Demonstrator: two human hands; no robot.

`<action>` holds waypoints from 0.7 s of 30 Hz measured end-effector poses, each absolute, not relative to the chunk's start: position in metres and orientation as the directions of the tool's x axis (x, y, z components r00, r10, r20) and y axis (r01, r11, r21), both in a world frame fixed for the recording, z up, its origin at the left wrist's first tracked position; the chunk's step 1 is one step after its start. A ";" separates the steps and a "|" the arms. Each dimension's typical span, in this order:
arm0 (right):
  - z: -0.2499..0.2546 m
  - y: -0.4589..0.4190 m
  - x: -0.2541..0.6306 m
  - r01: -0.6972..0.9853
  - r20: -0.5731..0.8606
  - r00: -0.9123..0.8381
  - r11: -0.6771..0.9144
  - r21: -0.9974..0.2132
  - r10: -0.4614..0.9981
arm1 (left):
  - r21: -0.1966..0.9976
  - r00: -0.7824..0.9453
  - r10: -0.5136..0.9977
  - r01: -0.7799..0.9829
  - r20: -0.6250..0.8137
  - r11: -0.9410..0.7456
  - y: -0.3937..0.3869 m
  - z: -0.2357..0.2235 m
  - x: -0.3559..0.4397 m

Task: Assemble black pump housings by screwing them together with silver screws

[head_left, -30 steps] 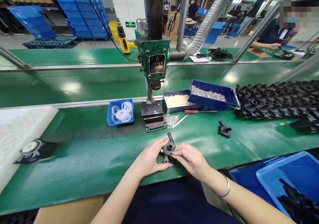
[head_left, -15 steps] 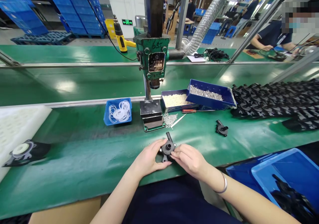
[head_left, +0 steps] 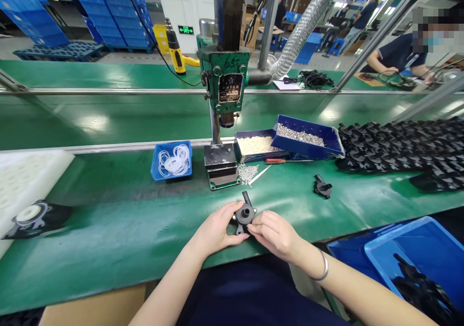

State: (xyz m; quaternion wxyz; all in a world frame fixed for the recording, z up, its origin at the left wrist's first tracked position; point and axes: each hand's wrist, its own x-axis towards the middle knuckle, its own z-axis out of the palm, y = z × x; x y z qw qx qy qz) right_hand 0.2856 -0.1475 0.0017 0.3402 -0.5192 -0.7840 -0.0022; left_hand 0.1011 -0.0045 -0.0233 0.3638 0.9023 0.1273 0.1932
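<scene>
A black plastic pump housing (head_left: 245,213) with a round centre spout and a side pipe sits on the green bench near its front edge. My left hand (head_left: 217,230) is closed around its left side, thumb below and fingers above. At the lower right edge of the housing, the fingertips of my right hand (head_left: 274,233) are pinched together and touch it; anything small between them is hidden. Small bright fittings show at the housing's left and right ears. Just beyond lies a pile of tiny metal pieces (head_left: 248,173) beside a thin white stick (head_left: 259,175).
A green press (head_left: 224,82) stands over its black base block (head_left: 220,156). Around it are a blue bin of white rings (head_left: 155,169), a screw tray (head_left: 308,147) and a screwdriver (head_left: 275,161). Another black housing (head_left: 322,188) lies right, before rows of black parts (head_left: 391,147).
The camera view has shifted slightly. Both hands keep nearly the same hold on the housing, with only a slight movement of the right fingertips.
</scene>
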 end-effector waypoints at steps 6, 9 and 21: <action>0.006 -0.160 0.288 0.860 0.439 -0.315 0.449 -0.242 0.841 | 0.693 0.890 0.372 0.093 0.264 -0.715 -0.003 -0.024 0.100; 0.013 -0.163 0.288 0.869 0.468 -0.209 0.382 -0.314 0.859 | 0.675 0.873 0.394 0.108 0.287 -0.730 -0.008 -0.026 0.103; -0.022 -0.195 0.289 0.964 0.528 -0.058 0.185 -0.190 0.847 | 0.575 0.862 0.387 0.143 0.328 -0.806 -0.051 -0.096 0.124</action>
